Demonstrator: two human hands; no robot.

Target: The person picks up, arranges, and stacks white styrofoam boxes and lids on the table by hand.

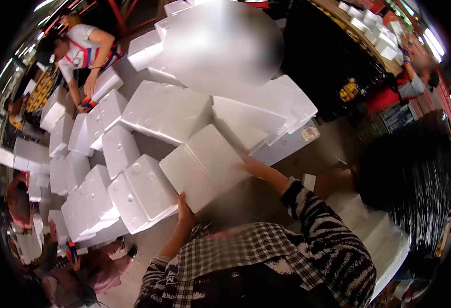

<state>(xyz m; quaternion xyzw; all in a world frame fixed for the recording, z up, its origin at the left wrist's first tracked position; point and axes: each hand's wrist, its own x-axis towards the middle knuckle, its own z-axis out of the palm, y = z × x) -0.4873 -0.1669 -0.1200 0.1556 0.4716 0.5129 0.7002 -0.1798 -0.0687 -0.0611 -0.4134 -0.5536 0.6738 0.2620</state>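
"What does the head view show, taking the held block as the clock's centre?"

"A white foam block (pixel 205 167) with a seam across its top, over the near edge of the table (pixel 156 146). It's between the person's two hands."

"How firm is the grip?"

"The left hand (pixel 185 211) is at 7 o'clock, its thumb against the edge. The right hand (pixel 256 167) grasps the 3 o'clock side. (I can't tell what the fingers underneath are doing; the block hides them.)"

"And around it?"

"At 8 o'clock, just beside it, a white block with round marks (pixel 143 190). At 11, a longer white block (pixel 166 110). Between 2 and 3, a small label (pixel 310 134) on a white box."

"Anyone else nearby?"

"Toward 10 to 11, across the blocks, a co-worker in a white shirt (pixel 84 46) has an orange-and-dark tool (pixel 88 103) in hand. At 12, a blurred oval (pixel 223 46) masks whatever is there."
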